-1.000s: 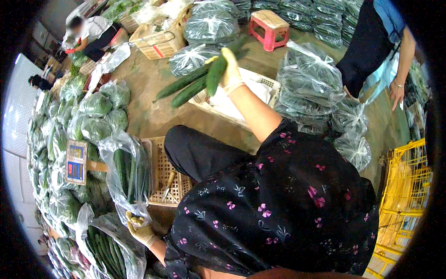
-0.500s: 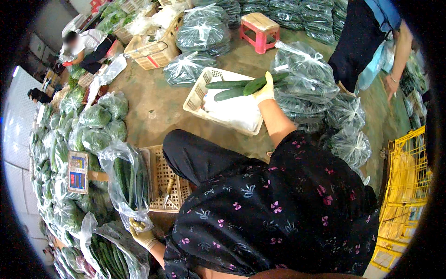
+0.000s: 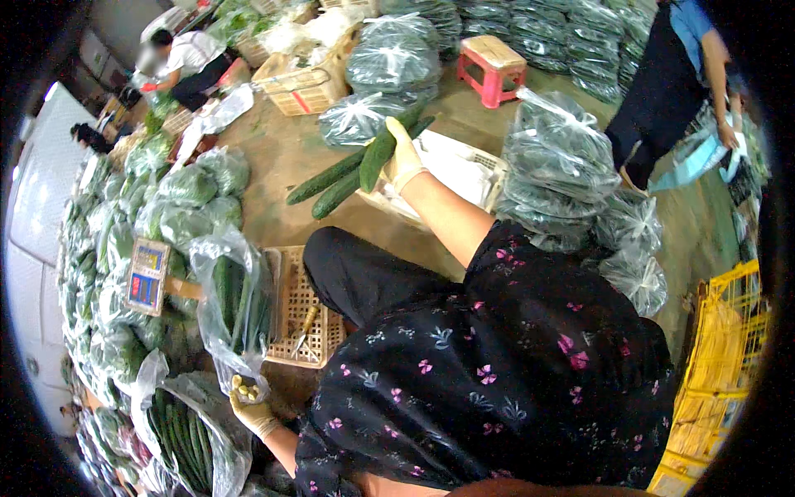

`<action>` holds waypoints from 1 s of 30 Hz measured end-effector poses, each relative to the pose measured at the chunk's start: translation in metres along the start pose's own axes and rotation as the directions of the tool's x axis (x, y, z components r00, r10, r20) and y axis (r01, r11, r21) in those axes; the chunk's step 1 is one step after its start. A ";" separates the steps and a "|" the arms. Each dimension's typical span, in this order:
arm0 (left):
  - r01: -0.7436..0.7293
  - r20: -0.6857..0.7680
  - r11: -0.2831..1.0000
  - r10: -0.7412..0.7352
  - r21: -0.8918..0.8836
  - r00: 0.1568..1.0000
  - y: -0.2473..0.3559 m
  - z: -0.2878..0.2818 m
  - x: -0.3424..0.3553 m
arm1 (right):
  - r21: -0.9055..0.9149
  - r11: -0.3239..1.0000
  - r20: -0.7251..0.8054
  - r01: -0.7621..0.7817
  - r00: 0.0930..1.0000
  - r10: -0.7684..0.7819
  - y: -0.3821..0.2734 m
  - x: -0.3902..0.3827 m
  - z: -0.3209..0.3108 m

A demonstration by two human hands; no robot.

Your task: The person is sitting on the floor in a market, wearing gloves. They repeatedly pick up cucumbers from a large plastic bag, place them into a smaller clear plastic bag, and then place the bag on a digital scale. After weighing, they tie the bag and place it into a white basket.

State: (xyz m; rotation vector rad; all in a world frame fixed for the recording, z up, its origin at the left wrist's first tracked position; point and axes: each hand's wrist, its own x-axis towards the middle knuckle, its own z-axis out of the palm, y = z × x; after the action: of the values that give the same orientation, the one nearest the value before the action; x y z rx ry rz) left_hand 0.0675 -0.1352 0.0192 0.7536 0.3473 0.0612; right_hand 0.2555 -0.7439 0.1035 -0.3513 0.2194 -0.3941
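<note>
Right hand (image 3: 403,161): pale glove, fingers closed around a bunch of cucumbers (image 3: 378,164); at least three visible. The bunch is held above the floor, ends spread toward the left; in view it overlaps the near-left corner of a white plastic crate (image 3: 389,204). Clearance above the crate cannot be judged.

Left hand (image 3: 254,414): also gloved, fingers curled in on the near end of a clear plastic bag (image 3: 207,290). Several cucumbers lie lengthwise inside this bag, which sits just left of a tan perforated basket (image 3: 291,282). In the basket: a small tool (image 3: 310,319) with a tan handle; type unclear.

Lower left: a second open clear bag (image 3: 236,464), also with cucumbers.

Surroundings: stacked bags of green produce (image 3: 555,166) right of the crate; red stool (image 3: 490,70) beyond it; yellow wire cart (image 3: 708,373) at far right. Upper right, a co-worker in a blue sleeve (image 3: 691,25) holds light-blue material.
</note>
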 end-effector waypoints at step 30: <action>-0.354 0.452 0.893 0.447 -0.278 0.772 0.109 0.107 0.029 | 0.023 0.426 0.823 0.905 -0.258 0.505 0.375 -0.119 0.193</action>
State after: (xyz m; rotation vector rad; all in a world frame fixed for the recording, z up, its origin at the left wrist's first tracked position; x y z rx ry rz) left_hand 0.1381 -0.1206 0.1574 0.6263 -0.3317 0.2923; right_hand 0.3275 -0.3145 0.1566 -1.8167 -1.6578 -0.3722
